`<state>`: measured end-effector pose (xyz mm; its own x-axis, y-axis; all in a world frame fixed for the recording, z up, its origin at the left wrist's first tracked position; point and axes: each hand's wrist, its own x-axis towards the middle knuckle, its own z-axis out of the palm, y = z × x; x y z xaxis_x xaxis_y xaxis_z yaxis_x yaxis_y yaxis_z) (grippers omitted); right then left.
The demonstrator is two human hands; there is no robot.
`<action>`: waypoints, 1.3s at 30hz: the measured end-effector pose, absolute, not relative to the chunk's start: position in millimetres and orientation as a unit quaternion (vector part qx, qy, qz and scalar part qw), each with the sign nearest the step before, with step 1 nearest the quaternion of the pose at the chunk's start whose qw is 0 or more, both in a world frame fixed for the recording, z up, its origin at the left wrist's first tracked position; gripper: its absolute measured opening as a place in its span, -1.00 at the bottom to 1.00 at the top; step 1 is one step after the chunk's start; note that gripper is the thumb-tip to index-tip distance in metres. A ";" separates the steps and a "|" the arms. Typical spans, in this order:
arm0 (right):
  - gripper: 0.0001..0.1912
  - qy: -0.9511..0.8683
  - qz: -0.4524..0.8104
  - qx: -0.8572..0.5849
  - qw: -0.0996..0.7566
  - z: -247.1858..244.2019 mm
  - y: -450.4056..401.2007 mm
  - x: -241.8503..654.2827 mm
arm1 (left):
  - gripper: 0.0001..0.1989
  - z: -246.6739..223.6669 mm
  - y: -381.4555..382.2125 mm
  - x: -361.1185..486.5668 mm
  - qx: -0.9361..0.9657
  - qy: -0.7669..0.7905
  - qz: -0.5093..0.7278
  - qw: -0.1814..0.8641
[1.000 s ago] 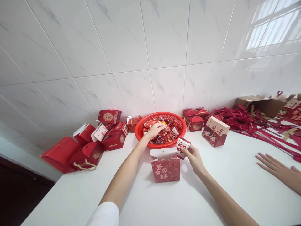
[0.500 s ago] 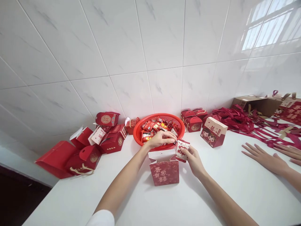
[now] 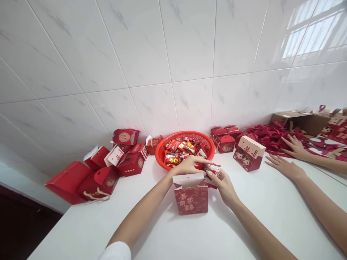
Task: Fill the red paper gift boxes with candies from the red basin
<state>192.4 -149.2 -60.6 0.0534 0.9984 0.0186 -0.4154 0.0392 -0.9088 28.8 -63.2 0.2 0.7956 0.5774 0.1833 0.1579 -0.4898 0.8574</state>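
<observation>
One small printed packet (image 3: 213, 170) was at one o'clock of the open box (image 3: 191, 199), gripped between thumb and fingers of the right hand (image 3: 226, 186). The left hand (image 3: 187, 166), which one second earlier was among the wrapped sweets (image 3: 189, 147), had come to the packet; its fingers were bent, but I could not tell if they pinched something. Therefore both hands met at one place, and the work seemed to have passed from picking to bringing together. The box was of stiff card, its pale flap raised. At twelve o'clock stood the rounded basket (image 3: 159, 153), of red perforated plastic, its sweets shiny and crinkled. At two o'clock lay soft maroon ribbon (image 3: 273, 135), tangled
</observation>
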 end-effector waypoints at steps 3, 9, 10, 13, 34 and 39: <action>-0.42 -0.362 0.579 -0.384 0.621 -60.2 -149.4 193.3 | -0.51 0.9 -54.2 24.8 0.803 0.232 0.264 0.481; -0.45 -0.354 0.572 -0.398 0.623 -60.6 -150.0 195.6 | -0.71 12.9 3.8 -16.0 0.764 0.533 0.311 0.188; -0.45 -0.354 0.570 -0.399 0.625 -60.8 -149.8 195.9 | -0.66 14.3 12.9 -25.7 0.753 0.558 0.308 0.163; -0.44 -0.351 0.568 -0.401 0.627 -61.3 -148.5 196.3 | -0.49 12.5 30.1 -48.2 0.730 0.616 0.274 0.112; -0.46 -0.358 0.553 -0.408 0.633 -60.9 -148.2 196.1 | -0.75 -3.8 45.1 -57.5 0.636 0.658 0.374 0.149; -0.44 -0.352 0.560 -0.410 0.628 -58.9 -148.9 196.4 | -0.75 -4.0 43.8 -56.6 0.600 0.615 0.464 0.216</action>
